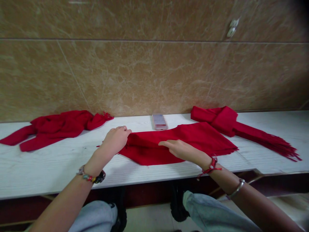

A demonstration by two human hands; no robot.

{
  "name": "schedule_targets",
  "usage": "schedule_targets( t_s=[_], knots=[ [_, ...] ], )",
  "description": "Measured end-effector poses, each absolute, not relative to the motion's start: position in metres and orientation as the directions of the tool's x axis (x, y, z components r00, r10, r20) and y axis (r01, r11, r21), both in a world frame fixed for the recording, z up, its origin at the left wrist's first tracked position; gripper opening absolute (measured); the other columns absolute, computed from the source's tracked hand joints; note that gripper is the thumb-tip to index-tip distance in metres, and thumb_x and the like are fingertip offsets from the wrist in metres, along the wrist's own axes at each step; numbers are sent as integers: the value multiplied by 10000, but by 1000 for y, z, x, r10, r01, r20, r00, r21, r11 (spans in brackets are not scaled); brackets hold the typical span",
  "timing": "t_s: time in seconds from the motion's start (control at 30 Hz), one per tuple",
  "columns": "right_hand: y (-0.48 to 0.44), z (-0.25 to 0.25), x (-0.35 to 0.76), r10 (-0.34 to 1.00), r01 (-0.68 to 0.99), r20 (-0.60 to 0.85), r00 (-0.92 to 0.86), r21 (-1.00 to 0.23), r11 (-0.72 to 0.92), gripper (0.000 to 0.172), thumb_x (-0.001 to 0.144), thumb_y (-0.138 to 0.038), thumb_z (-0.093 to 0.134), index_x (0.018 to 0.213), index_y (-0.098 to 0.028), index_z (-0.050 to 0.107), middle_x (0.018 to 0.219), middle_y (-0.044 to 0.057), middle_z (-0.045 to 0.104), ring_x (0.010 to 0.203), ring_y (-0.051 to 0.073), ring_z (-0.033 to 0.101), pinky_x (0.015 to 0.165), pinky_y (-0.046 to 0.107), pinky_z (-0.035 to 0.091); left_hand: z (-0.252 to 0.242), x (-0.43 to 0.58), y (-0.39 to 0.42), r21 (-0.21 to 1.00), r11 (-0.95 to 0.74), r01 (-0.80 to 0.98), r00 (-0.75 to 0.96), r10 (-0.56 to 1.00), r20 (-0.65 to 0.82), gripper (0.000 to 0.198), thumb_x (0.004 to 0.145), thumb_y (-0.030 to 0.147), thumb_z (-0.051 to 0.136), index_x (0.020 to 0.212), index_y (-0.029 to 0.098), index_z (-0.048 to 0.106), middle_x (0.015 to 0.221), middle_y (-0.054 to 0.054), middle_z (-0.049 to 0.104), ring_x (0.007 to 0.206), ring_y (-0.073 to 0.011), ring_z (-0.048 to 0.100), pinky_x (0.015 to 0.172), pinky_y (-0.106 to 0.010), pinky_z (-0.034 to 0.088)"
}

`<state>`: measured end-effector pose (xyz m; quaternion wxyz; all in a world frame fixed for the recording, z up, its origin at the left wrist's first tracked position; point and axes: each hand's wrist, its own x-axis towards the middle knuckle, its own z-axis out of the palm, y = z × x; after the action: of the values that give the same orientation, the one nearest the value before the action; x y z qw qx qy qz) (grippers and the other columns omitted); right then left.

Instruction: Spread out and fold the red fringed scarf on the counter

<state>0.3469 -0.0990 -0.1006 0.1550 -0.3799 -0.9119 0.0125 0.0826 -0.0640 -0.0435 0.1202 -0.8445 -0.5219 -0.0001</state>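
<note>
Arranging a red cloth (pixel 200 138) two-handed here, and it's lying right under the grip on a white table (pixel 48 170). The left hand (pixel 117 140) has its fingers curled in and looks closed on the cloth's end at that side, but the fingertips are hidden, so don't ask me how tight the pinch is. The right hand (pixel 180 149) is looser, resting on the cloth roughly midway along, with one digit stretched out toward the left hand. Can't tell if any fabric is caught under its other fingers. Past the right hand the cloth spreads on to what looks like a fringed edge.

Around the grip: a phone (pixel 158 121) sits just beyond the cloth, between the two hands. There's a loosely bunched red scarf (pixel 60 127) out to the left of the left hand, and a knotted red scarf (pixel 225 120) beyond and to the right of the right hand, fringe pointing away from it.

If I had to call the step, I'd say it's straightening the layers, left anchoring while the right smooths. Imo the next move calls for a firm hold on the left and a light, flat right hand, so the layers don't slide apart
</note>
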Motion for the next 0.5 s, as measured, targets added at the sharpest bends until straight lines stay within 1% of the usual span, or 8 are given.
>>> schedule_targets(
  t_s=[0.07,0.1,0.17,0.23,0.3,0.4,0.47,0.5],
  knots=[
    [-101,-97,348,650,635,269,-711,-153,758,467,773,-12,346,1169,-200,505,1032,79,612,877,166,594,757,285,464,-52,85,-71,-151,-509,848,517,856,19,271,795,216,459,1024,173,598,1016,-111,584,923,-247,549,799,-349,415],
    [-103,-95,348,631,613,261,-731,-156,775,471,772,-12,354,1168,-215,507,1041,68,609,892,160,590,769,278,461,-58,88,-75,-107,-558,823,557,830,-38,304,777,307,515,1050,193,585,1048,-104,574,954,-253,540,812,-351,412],
    [-106,-93,348,614,595,251,-748,-155,789,475,777,-16,363,1183,-228,493,1035,55,612,898,153,587,778,272,459,-70,97,-85,-33,-617,787,612,785,-96,482,719,463,571,1130,212,529,1133,-109,535,1032,-279,505,852,-378,395],
    [-108,-94,348,616,601,260,-744,-144,786,442,801,-34,365,1189,-211,481,1008,62,618,877,156,589,763,275,461,-81,109,-92,-29,-630,776,627,776,-72,598,712,504,568,1210,193,453,1195,-138,495,1082,-305,474,879,-413,376],
    [-107,-97,349,621,611,282,-732,-133,781,374,826,-56,358,1141,-183,512,943,69,626,823,154,591,725,269,464,-89,119,-96,-64,-638,767,639,769,-19,546,757,426,544,1227,174,425,1197,-154,495,1078,-305,482,872,-421,381],
    [-104,-101,351,598,588,320,-735,-140,797,303,837,-59,342,950,-163,603,862,68,622,757,138,582,684,245,460,-95,125,-94,-128,-657,743,665,746,26,355,805,197,459,1159,177,472,1131,-138,545,1015,-265,533,819,-384,412],
    [-104,-102,353,582,563,327,-745,-159,811,294,844,-75,345,883,-159,625,888,75,623,787,138,583,716,246,460,-96,126,-91,-168,-657,735,671,740,47,355,798,95,398,1131,183,487,1103,-126,563,977,-239,554,791,-363,420],
    [-104,-102,353,580,558,318,-750,-167,813,272,851,-105,365,904,-156,627,929,83,624,830,146,584,749,257,459,-96,127,-91,-184,-653,735,672,738,61,362,795,71,378,1120,182,493,1089,-123,570,965,-230,558,785,-359,419]
  ],
)
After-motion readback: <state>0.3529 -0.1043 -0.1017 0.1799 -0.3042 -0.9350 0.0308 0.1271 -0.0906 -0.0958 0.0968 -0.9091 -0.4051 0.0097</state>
